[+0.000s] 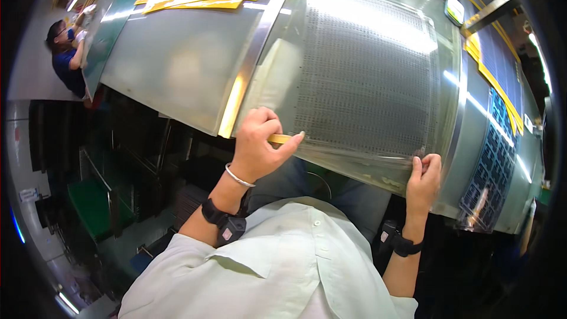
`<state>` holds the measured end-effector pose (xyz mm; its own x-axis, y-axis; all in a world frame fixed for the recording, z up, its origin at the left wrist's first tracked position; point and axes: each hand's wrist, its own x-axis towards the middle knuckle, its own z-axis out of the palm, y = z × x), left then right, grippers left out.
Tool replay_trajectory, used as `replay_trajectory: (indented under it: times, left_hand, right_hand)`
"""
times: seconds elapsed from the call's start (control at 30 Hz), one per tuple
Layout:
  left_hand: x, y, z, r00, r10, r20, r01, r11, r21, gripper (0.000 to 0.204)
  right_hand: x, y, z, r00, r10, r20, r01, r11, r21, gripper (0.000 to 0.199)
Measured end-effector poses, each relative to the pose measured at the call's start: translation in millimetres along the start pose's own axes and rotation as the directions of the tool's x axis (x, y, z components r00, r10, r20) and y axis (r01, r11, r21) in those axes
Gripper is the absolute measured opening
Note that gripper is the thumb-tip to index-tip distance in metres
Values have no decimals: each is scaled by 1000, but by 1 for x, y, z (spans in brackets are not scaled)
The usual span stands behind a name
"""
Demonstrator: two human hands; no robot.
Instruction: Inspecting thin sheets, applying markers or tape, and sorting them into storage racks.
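One dark gridded sheet (366,82) lay at two o'clock from the left hand (257,143) and eleven from the right hand (423,179), which pinched its five-o'clock corner; the left, curled closed, gripped a yellow strip (278,139).

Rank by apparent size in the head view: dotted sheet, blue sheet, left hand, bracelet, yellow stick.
1. Dotted sheet
2. Blue sheet
3. Left hand
Bracelet and yellow stick: too close to rank; the hand partly hides the stick.

The worktable (183,77), dense-patterned sheet (366,88) and co-worker (67,62) show a workshop.
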<state>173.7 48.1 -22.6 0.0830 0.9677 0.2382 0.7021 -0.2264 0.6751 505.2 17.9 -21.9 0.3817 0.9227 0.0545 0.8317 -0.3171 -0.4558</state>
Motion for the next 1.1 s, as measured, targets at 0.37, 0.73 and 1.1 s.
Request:
replay_trajectory:
  times: [0.37, 0.73, 1.1]
  left_hand:
    - [-16, -2, 6, 993, 65, -102, -67, 998, -16, 29]
    - [-26, 4, 16, 982, 109, -158, -85, 985, 147, 26]
    - [-30, 8, 27, 976, 149, -162, -100, 956, 277, 25]
  right_hand:
    - [1, 3, 7, 1000, -14, 11, 13, 1000, 11, 18]
    - [2, 2, 6, 999, -36, 14, 36, 999, 0, 18]
    - [-2, -4, 8, 999, -37, -24, 36, 999, -24, 17]
